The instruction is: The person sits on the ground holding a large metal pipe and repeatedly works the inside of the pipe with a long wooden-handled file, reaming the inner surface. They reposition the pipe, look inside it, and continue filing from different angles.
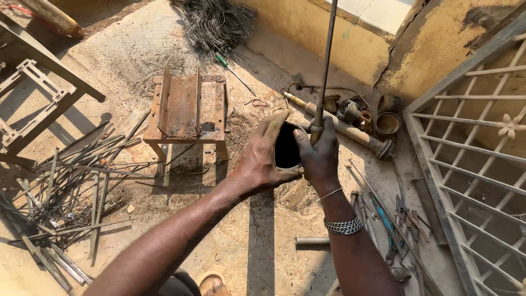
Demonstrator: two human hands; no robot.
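While my left hand point(262, 159) wrapped its fingers around a dark round pipe end point(287, 147), my right hand point(320, 153) gripped a thin upright metal rod point(327, 60) beside it, above the rusty stool point(186, 109) and the sandy floor point(274, 230).

You are looking down at a rusty metal stool point(186, 112) standing on the dusty floor point(131, 60), rods point(66, 186) lying scattered beside it, pliers point(386, 230) lying near a white grille point(471, 164).
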